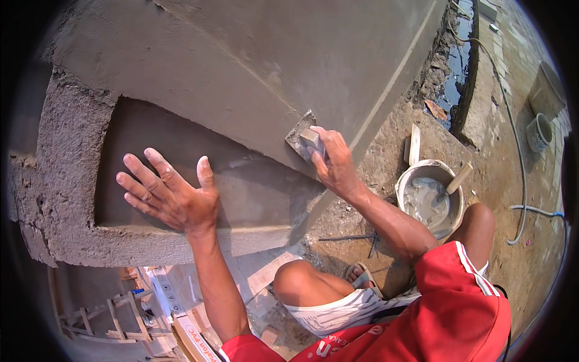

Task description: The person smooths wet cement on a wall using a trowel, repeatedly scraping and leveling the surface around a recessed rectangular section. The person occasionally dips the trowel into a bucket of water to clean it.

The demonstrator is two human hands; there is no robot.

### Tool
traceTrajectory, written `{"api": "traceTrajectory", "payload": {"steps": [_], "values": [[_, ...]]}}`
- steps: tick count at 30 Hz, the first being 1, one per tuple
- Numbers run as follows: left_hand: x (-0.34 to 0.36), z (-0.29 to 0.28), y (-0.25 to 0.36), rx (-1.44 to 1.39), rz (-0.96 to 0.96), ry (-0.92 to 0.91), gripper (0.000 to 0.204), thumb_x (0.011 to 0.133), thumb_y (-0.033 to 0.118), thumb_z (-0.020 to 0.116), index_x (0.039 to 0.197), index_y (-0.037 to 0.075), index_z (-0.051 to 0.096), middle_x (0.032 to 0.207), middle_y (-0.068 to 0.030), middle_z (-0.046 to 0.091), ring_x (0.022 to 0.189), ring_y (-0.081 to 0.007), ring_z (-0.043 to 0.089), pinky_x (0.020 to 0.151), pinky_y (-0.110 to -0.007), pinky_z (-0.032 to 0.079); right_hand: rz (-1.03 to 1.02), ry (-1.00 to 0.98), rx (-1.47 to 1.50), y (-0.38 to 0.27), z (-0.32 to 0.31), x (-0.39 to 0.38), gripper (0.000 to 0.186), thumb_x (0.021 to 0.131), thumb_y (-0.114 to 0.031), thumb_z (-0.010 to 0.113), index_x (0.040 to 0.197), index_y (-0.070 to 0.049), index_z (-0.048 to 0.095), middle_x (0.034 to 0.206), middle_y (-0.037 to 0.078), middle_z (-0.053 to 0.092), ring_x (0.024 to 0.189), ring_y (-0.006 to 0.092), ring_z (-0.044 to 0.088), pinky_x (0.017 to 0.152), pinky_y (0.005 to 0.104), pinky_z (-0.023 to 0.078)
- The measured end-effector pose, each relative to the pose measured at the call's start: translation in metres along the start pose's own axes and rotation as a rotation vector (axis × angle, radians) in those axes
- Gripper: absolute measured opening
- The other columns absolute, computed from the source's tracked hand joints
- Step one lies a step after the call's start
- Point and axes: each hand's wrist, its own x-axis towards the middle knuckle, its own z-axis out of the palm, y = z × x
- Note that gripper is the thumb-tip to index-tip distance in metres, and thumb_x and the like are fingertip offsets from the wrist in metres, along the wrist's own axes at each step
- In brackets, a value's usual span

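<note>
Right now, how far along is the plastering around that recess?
The upper wall face looks smooth and floated. In hand: the right hand presses a small float at the recess's top corner, while the left hand rests flat on the recess panel. The left border is rough; mortar remains in the bucket.

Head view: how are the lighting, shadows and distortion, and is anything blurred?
Head view: hard sunlight falls on the bare ground and the grey mortar-filled bucket; the recessed grey plastered wall panel lies in shade, dimmer beneath the spread left hand; the right hand pressing a small rectangular trowel looks sharp; fisheye bends the wall edges, and the corners are black.
</note>
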Motion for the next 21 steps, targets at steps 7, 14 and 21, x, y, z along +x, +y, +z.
{"api": "traceTrajectory", "payload": {"steps": [7,14,21], "values": [[0.0,-0.003,-0.004,-0.015,-0.004,-0.003,0.077,0.094,0.06,0.044,0.148,0.006,0.037,0.158,-0.0142,0.024,0.148,-0.0354,0.015,0.119,-0.051,0.011,0.048,-0.169,-0.076,0.018,-0.029,-0.037,0.053,0.077,0.002,0.066,0.128,-0.004,0.052,0.095,0.015,0.054,0.087,0.0332,0.053,0.078,0.0435,0.045],[-0.004,-0.003,-0.001,-0.03,-0.022,-0.034,0.077,0.092,0.062,0.044,0.146,0.007,0.041,0.157,-0.017,0.027,0.147,-0.0399,0.017,0.119,-0.053,0.009,-0.184,-0.033,-0.081,-0.028,-0.015,0.048,0.053,0.079,0.004,0.066,0.13,-0.004,0.052,0.091,0.014,0.055,0.082,0.0284,0.054,0.074,0.0377,0.045],[-0.005,0.005,-0.006,-0.045,-0.041,-0.016,0.077,0.092,0.062,0.045,0.148,0.009,0.038,0.158,-0.0144,0.026,0.148,-0.0371,0.015,0.119,-0.052,0.01,0.084,-0.273,-0.196,0.032,-0.023,-0.055,0.055,0.077,0.006,0.064,0.129,-0.003,0.051,0.095,0.016,0.057,0.09,0.0313,0.055,0.081,0.0433,0.045]]}}
